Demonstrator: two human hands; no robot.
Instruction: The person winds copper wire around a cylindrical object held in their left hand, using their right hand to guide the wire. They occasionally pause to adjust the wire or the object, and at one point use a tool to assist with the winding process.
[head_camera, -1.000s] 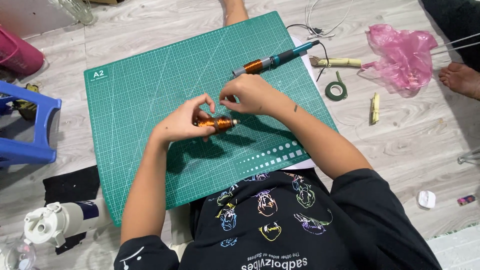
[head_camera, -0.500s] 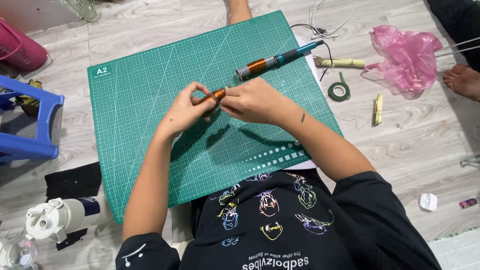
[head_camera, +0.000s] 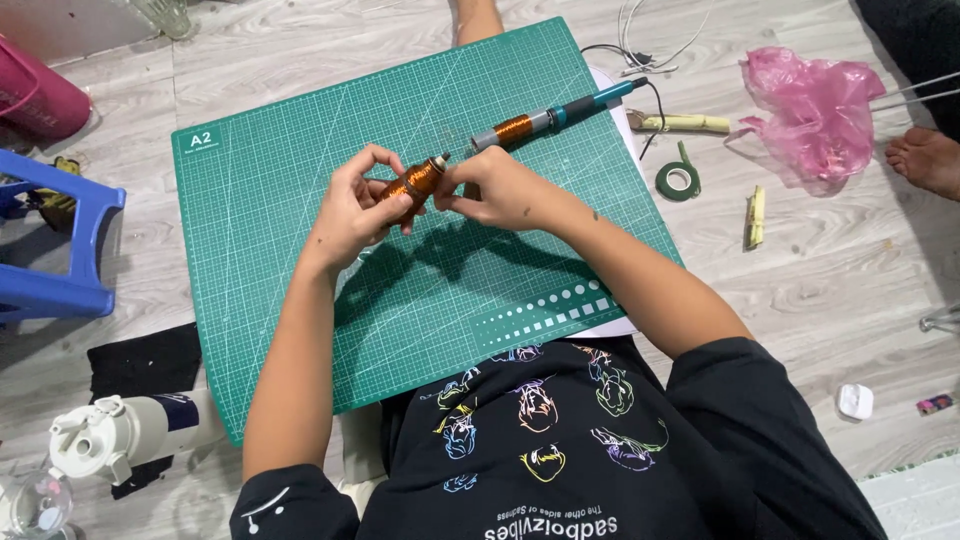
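A small coil of copper wire wound on a short rod is held above the green cutting mat. My left hand grips its lower end. My right hand pinches its upper end near the metal tip. Farther back on the mat lies a second, longer tool with a copper winding and a teal handle, a dark cable running from its far end.
A roll of green tape, two pale bamboo pieces and a pink plastic bag lie to the right. Another person's foot is at the right edge. A blue stool and white bottle stand left.
Both hands have lifted the copper coil up and away from the mat's middle, toward the teal-handled tool, and tilted it so its tip points up-right.
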